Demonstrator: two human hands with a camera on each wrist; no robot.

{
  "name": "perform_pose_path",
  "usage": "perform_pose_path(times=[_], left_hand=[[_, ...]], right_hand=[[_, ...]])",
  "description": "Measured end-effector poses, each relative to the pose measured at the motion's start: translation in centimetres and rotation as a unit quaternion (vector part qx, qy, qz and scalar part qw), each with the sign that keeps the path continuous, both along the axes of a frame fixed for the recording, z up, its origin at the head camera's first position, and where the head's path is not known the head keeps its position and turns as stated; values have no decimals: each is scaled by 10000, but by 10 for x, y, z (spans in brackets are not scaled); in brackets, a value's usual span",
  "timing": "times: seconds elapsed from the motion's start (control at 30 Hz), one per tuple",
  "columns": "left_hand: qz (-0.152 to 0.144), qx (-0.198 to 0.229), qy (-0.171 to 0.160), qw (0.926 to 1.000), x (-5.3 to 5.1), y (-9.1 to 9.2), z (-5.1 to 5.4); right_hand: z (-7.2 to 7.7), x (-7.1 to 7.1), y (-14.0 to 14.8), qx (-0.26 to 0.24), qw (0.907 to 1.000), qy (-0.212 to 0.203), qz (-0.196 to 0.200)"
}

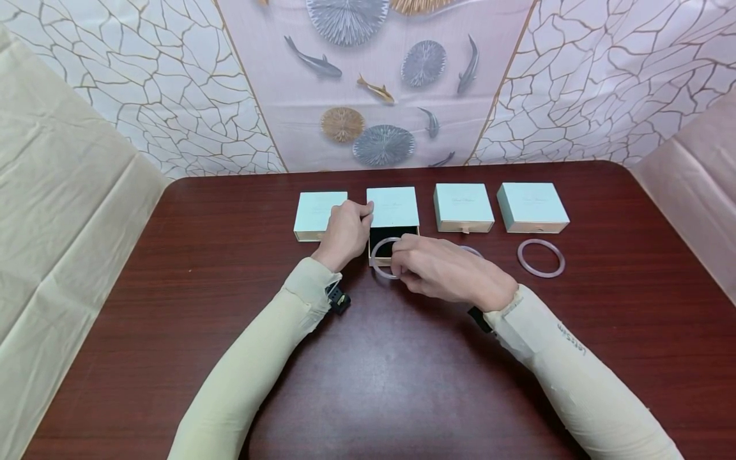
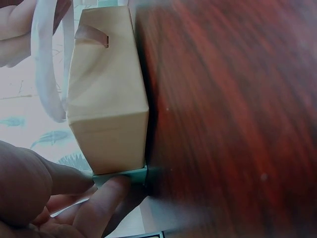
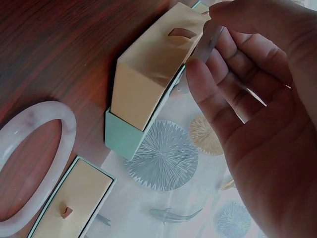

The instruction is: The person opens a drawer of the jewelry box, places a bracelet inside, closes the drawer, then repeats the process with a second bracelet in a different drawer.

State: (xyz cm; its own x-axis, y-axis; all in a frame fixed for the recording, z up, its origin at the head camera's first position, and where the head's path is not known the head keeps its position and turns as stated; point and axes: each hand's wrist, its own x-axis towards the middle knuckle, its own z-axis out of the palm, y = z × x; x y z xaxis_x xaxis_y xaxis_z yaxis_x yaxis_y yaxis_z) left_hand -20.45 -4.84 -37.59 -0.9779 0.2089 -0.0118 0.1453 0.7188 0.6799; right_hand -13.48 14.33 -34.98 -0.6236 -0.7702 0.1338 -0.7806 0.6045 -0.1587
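Observation:
My right hand (image 1: 439,265) pinches a pale lilac bangle (image 1: 376,267) between thumb and fingers. That bangle (image 2: 44,64) stands tilted at the front of a partly pulled-out drawer (image 2: 106,89), over its dark lining. The drawer belongs to a mint-green gift box (image 1: 393,206), second from the left. With curled fingers, my left hand (image 1: 345,233) holds the left side of this box's sleeve (image 3: 124,134). A second bangle (image 1: 473,250) lies mostly hidden behind my right hand. Farther right, a third bangle (image 1: 540,258) lies flat on the table.
Other mint boxes stand in the same row: one at the left (image 1: 313,214), partly behind my left hand, and two at the right, a nearer one (image 1: 463,206) and an outer one (image 1: 533,206). They sit on a dark red wooden table (image 1: 368,383) before a patterned cloth backdrop (image 1: 379,83).

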Motion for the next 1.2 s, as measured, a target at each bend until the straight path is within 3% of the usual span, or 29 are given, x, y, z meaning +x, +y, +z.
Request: perform_pose_path(times=[0.5,1.2], left_hand=[[-33,4,252,9997,-1,0,-1],[-89,49,204,9997,1,0,-1]], right_hand=[[0,-2,2,-79,9999,-29,-120],[-6,-9,6,-232,9997,-5,-49]])
